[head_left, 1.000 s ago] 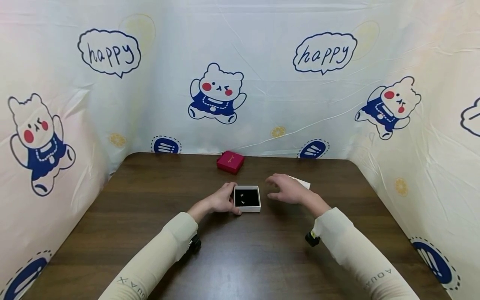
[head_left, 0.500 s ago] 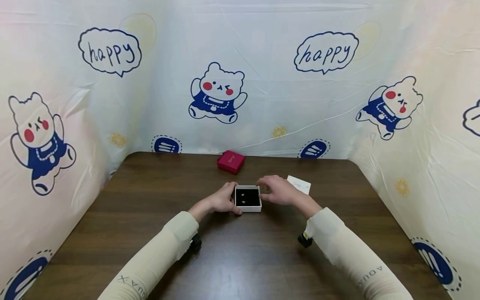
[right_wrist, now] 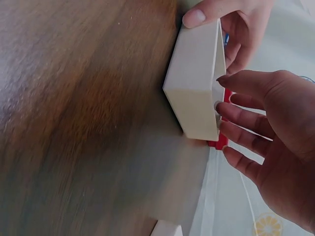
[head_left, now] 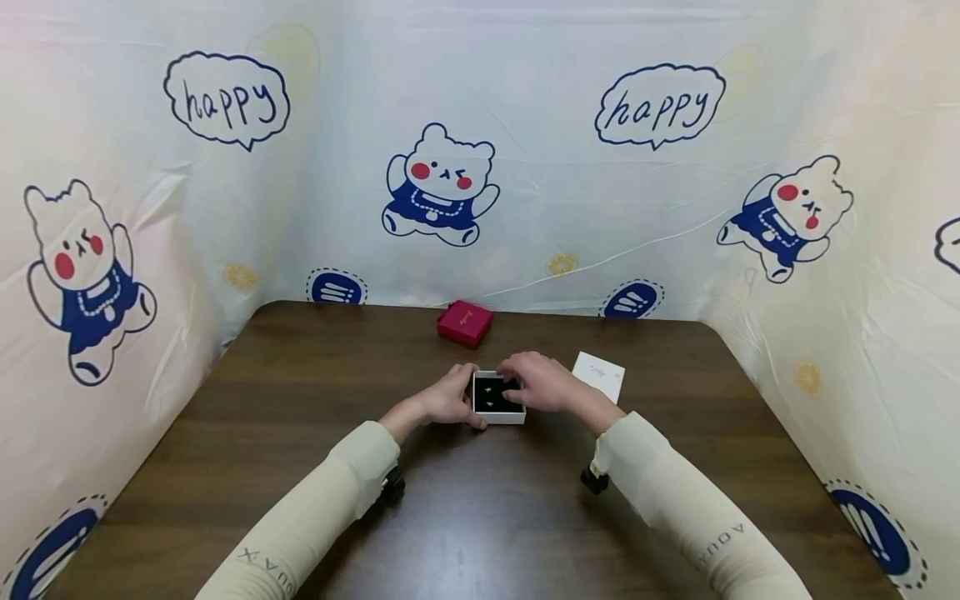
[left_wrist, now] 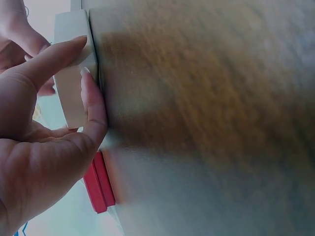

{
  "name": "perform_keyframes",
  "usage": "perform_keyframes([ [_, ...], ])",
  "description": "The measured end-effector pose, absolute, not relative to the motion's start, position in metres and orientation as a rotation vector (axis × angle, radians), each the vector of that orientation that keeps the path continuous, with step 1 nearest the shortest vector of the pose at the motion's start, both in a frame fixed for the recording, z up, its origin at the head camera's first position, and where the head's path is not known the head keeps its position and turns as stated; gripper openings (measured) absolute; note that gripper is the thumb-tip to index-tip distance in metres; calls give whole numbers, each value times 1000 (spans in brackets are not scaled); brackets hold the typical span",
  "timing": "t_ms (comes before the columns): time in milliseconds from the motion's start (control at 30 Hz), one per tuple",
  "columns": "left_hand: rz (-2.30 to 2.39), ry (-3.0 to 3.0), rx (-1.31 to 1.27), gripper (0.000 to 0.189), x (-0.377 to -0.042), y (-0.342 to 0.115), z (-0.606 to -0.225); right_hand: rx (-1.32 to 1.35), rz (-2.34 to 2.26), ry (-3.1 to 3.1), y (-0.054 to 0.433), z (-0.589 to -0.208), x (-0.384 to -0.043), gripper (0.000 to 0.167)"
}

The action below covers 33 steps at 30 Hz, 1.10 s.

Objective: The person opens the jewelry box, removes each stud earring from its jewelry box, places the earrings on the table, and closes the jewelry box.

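A small white jewelry box (head_left: 501, 419) stands lidless on the table, holding a black insert (head_left: 495, 400) with two small star-shaped earrings (head_left: 489, 390). My left hand (head_left: 448, 396) grips the box by its left side, thumb at the front. In the left wrist view, my left fingers (left_wrist: 93, 105) lie along the box wall (left_wrist: 71, 98). My right hand (head_left: 543, 382) reaches over the right rim, fingertips at the insert's right part. The right wrist view shows its slightly bent fingers spread at the opening, thumb apart from them; the tips are partly hidden by the wall.
Behind the box sits a red box (head_left: 465, 323) with pale lettering. A flat white square piece (head_left: 600, 375) with faint pink print lies to the right, partly behind my right wrist. The brown table (head_left: 300, 367) ends at a printed curtain (head_left: 525, 200).
My right hand has moved left from beside the white square piece to above the box, its fingertips now over the insert. The left hand keeps its grip on the box.
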<state>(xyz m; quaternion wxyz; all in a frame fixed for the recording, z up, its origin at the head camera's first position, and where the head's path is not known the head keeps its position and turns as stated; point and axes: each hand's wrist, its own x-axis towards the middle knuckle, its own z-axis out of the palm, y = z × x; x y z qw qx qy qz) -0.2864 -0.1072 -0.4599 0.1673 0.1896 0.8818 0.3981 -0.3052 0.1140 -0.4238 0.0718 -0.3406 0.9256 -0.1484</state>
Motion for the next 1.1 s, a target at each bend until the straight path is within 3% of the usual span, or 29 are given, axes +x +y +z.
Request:
perform_keyframes([
  [400, 1122, 2516, 568, 92, -287, -106, -457, -1074, -420, 2778, 100, -433, -308, 31],
  [833, 1115, 2525, 580, 97, -288, -107, -457, -1259, -240, 2879, 90, -441, -307, 10],
  [1100, 1106, 2545, 592, 95, -287, -107, -459, -1249, -240, 2876, 86, -443, -308, 9],
])
